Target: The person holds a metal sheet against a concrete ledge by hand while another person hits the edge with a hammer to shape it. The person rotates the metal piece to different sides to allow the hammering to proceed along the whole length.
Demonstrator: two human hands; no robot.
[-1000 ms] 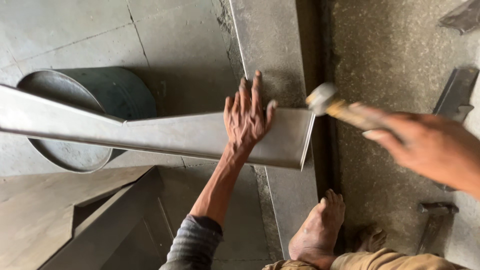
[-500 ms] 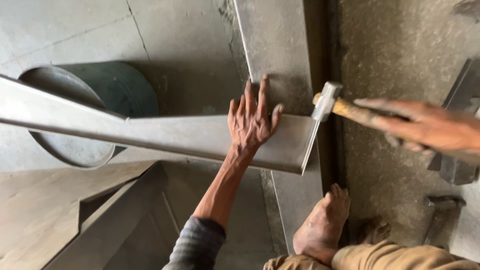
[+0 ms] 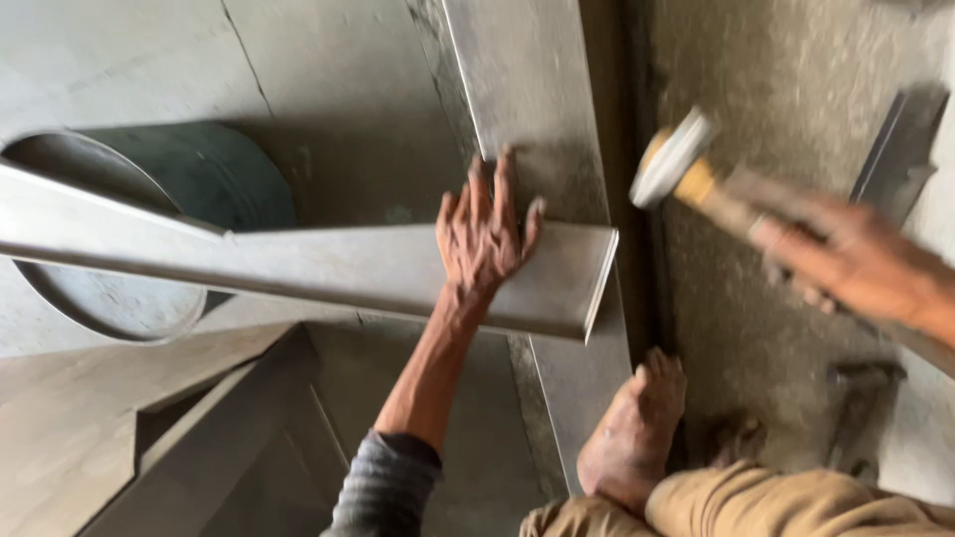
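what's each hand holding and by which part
The right hand grips a hammer by its wooden handle. The left hand grips nothing; it lies flat on the metal strip.

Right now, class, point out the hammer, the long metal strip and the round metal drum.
hammer (image 3: pixel 674 159), head view, on its blurred head.
long metal strip (image 3: pixel 328 268), head view, on its flat face.
round metal drum (image 3: pixel 214 179), head view, on its side wall.

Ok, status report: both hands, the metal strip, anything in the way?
Left hand flat on metal strip. Right hand grips hammer, raised off strip's end, blurred. Bare foot on sheet below, beside strip's end.
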